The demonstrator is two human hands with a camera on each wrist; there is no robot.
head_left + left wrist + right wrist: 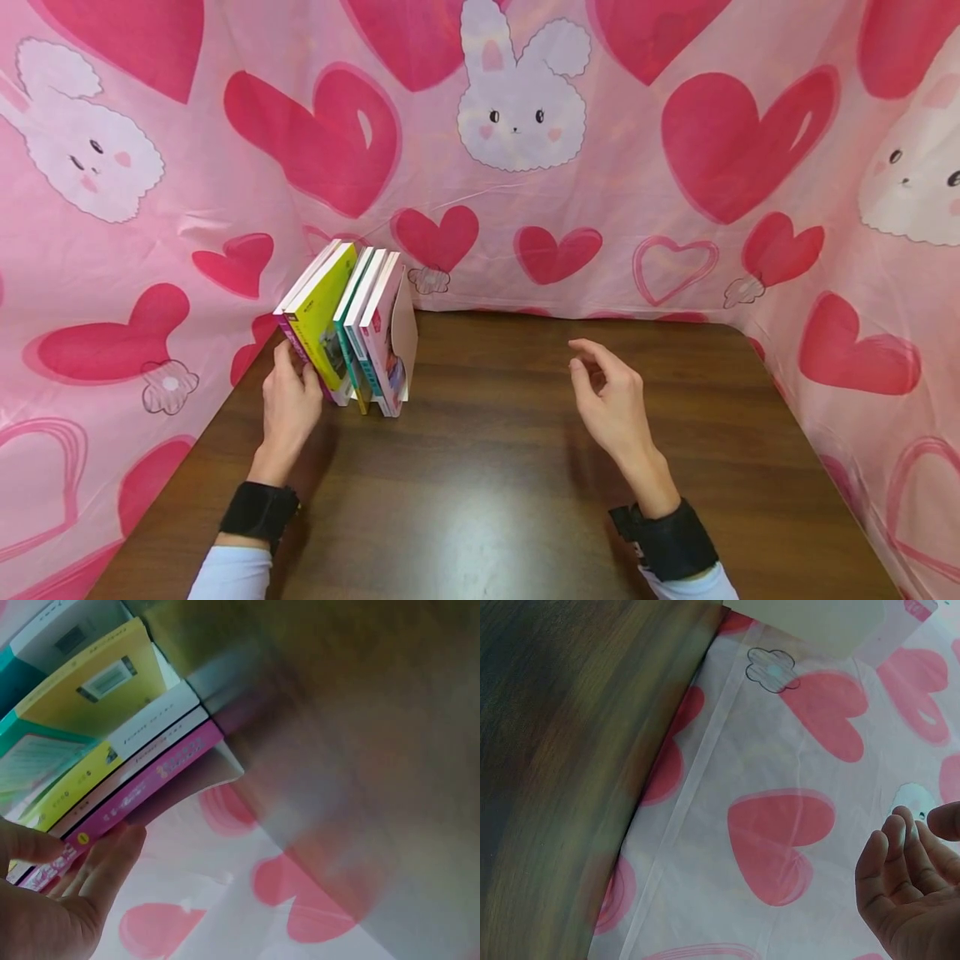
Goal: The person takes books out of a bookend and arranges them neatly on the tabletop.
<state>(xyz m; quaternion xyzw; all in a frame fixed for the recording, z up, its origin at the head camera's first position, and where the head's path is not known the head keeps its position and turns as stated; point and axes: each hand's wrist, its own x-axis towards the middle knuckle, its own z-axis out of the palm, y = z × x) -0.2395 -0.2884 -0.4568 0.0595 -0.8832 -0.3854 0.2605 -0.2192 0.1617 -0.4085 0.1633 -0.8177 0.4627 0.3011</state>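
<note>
Toward the left of the table stands a row of books, leaning slightly. The leftmost is a magenta-spined book (165, 769), with a yellow-green book (322, 300) close beside it. My left hand (291, 400) grips the magenta-spined book low down, its thumb on the spine and its fingers along the outer cover. Further right in the row are a teal-and-yellow book (90, 682) and a pink-covered book (386, 333). A pale upright bookend panel (406, 337) closes the right side. My right hand (615, 404) hovers over the table, fingers loosely curled around nothing.
The brown wooden table (487, 467) extends in front of and right of the books. Pink cloth (525, 200) printed with hearts and rabbits hangs along the back and both sides. Each wrist wears a black strap (258, 512).
</note>
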